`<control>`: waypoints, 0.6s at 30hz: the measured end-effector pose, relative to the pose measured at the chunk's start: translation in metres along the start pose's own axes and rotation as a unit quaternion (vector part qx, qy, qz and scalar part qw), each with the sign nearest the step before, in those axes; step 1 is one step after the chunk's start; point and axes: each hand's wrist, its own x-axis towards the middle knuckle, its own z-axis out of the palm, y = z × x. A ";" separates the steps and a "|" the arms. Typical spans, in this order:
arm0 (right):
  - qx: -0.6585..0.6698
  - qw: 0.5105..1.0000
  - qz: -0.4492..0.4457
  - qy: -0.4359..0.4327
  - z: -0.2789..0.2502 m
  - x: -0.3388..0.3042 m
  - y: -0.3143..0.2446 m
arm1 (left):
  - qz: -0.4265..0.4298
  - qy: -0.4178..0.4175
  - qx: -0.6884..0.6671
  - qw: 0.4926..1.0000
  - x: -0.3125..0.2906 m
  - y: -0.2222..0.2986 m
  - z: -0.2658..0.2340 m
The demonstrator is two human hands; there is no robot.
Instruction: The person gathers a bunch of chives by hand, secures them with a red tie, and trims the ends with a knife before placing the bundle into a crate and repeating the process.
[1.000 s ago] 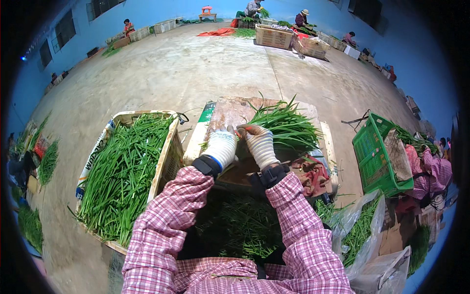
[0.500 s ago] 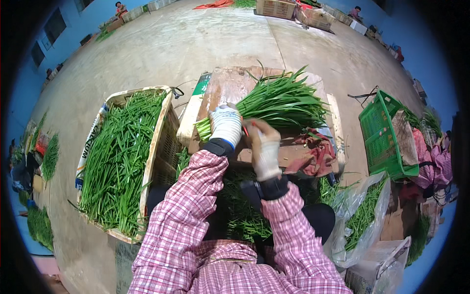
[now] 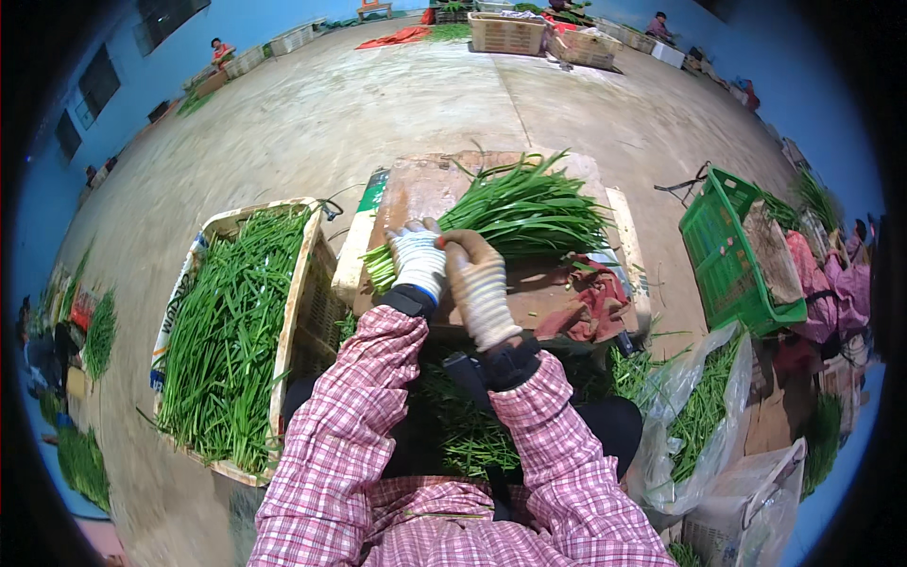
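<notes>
A bunch of garlic chives (image 3: 534,210) lies across a worn wooden board (image 3: 416,184), its leaves fanned to the right and pale stalk ends at the left. My left hand (image 3: 417,258), in a white knitted glove, is wrapped round the bunch close to those ends. Beside it, my gloved right hand (image 3: 480,286) is closed, its thumb and fingertips pressed together against the left hand. Whatever lies in that pinch is too small to make out. A crumpled red cloth (image 3: 590,310) sits at the board's near right edge.
To my left stands a pale crate (image 3: 295,331) heaped with loose chives. A green crate (image 3: 723,248) and a clear plastic bag (image 3: 661,463) holding greens are at my right. Farther off, more crates (image 3: 508,34) stand on the concrete floor, with a person (image 3: 222,49) at the far left.
My right hand has come in against the left hand, and its fingers are now pinched together. The red bit seen earlier at its fingers no longer shows. The view has shifted slightly.
</notes>
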 end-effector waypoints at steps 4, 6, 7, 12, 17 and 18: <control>0.004 1.000 0.016 0.005 0.003 -0.005 0.005 | -0.022 -0.084 -0.011 0.996 0.005 -0.002 -0.004; -0.039 0.997 0.066 0.014 -0.016 -0.017 0.012 | -0.012 0.004 0.026 1.000 -0.008 0.012 -0.009; -0.049 0.998 0.011 0.026 -0.023 -0.026 0.017 | 0.006 0.005 0.034 0.999 -0.008 0.008 -0.010; -0.187 0.979 0.079 0.019 -0.037 -0.040 0.062 | 0.014 0.043 0.050 0.998 -0.010 0.011 -0.014; -0.141 0.988 0.062 -0.009 -0.056 -0.027 0.082 | 0.162 -0.217 -0.079 0.959 -0.002 -0.016 -0.071; -0.004 0.990 0.135 -0.039 -0.056 -0.026 0.081 | 0.183 -0.249 -0.121 0.943 0.015 -0.036 -0.063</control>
